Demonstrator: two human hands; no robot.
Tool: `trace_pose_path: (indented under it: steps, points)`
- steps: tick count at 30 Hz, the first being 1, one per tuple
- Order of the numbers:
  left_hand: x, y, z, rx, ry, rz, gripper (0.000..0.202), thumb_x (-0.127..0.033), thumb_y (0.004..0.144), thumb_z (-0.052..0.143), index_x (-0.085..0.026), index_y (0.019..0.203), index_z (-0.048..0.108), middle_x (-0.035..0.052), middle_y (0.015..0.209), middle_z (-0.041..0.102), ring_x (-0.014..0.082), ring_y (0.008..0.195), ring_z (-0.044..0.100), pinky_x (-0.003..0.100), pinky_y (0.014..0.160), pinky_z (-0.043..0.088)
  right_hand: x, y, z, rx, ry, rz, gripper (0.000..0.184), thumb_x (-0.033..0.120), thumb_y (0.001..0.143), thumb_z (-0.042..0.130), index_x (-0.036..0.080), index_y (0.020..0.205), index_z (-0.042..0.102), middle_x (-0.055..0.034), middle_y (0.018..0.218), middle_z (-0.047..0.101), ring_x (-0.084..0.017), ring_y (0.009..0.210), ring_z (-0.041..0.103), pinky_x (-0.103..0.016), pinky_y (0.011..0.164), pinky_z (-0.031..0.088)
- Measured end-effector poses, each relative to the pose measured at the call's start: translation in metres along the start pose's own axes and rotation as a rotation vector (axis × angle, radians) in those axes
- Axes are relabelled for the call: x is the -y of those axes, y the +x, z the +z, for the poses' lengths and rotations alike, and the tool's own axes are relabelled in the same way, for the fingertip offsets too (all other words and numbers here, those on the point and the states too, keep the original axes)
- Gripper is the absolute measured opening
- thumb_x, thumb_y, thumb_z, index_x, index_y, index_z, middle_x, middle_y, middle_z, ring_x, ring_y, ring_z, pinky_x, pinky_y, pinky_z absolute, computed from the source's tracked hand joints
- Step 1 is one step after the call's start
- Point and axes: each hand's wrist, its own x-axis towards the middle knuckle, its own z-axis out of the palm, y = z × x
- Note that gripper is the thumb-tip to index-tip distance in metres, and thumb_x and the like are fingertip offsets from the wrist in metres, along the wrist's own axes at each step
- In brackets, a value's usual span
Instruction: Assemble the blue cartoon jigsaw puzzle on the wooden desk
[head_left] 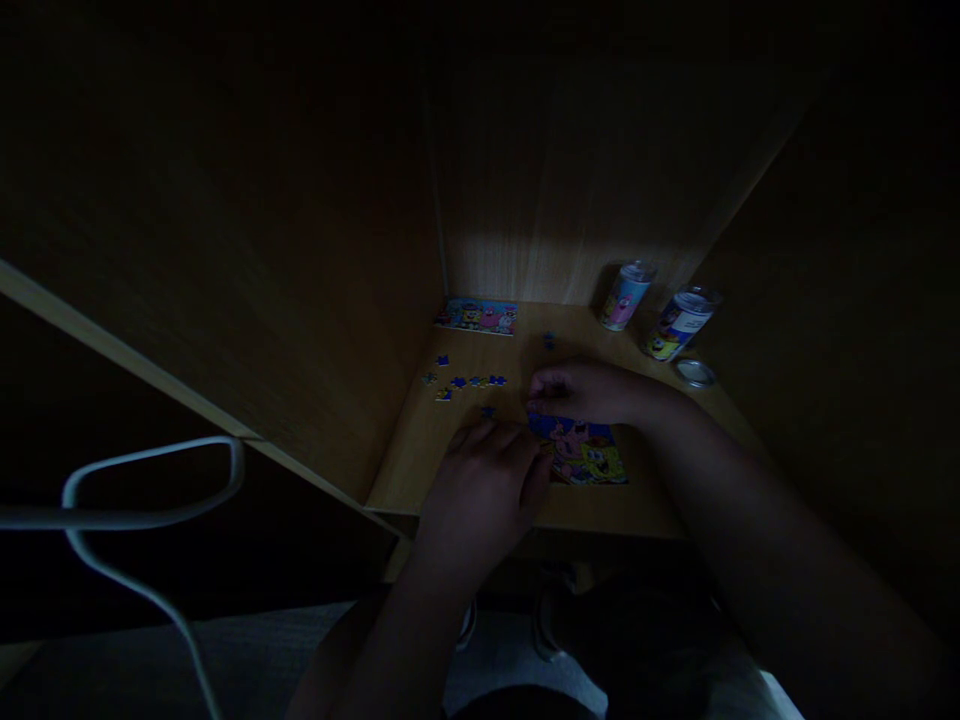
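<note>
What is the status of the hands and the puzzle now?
Left hand on puzzle's left edge. Right hand at its top edge. Loose pieces lie left, apart. Nothing blocking.

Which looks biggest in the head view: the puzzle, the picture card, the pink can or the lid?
1. Puzzle, though it lies nearest the camera.
2. Picture card, farther back, so this is unsure.
3. Pink can.
4. Lid.
</note>
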Motion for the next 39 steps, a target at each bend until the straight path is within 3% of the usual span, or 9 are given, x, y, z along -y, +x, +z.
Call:
trace_pose_path:
  steps: [19, 28, 39]
  points:
    - [0.0, 0.0004, -0.0012, -0.021, -0.014, 0.009, 0.016, -0.026, 0.105, 0.061, -0.021, 0.093, 0.069, 0.0059, 0.099, 0.075, 0.0252, 0.097, 0.068, 0.052, 0.099, 0.055, 0.0018, 0.0001, -0.0019, -0.053, 0.049, -0.027, 0.024, 0.043, 0.098, 0.062, 0.02, 0.097, 0.067, -0.0021, 0.088, 0.071, -0.017, 0.08, 0.062, -0.03, 0.073, 0.048]
    - [0.0014, -0.0003, 0.0004, -0.013, -0.019, 0.002, 0.017, -0.027, 0.107, 0.06, -0.021, 0.095, 0.07, 0.0055, 0.101, 0.074, 0.0249, 0.098, 0.068, 0.052, 0.1, 0.055, 0.0, 0.0012, -0.003, -0.12, 0.022, -0.04, 0.029, 0.049, 0.095, 0.067, 0.021, 0.096, 0.073, 0.0004, 0.079, 0.07, -0.015, 0.071, 0.059, -0.029, 0.068, 0.043]
    - [0.0012, 0.0005, -0.0014, -0.024, -0.023, 0.018, 0.018, -0.025, 0.106, 0.061, -0.021, 0.091, 0.07, 0.0058, 0.097, 0.073, 0.0244, 0.095, 0.067, 0.049, 0.094, 0.056, 0.0041, -0.0013, -0.0074, -0.086, 0.009, -0.039, 0.033, 0.051, 0.098, 0.064, 0.02, 0.095, 0.076, -0.0009, 0.084, 0.076, -0.016, 0.077, 0.064, -0.029, 0.072, 0.046]
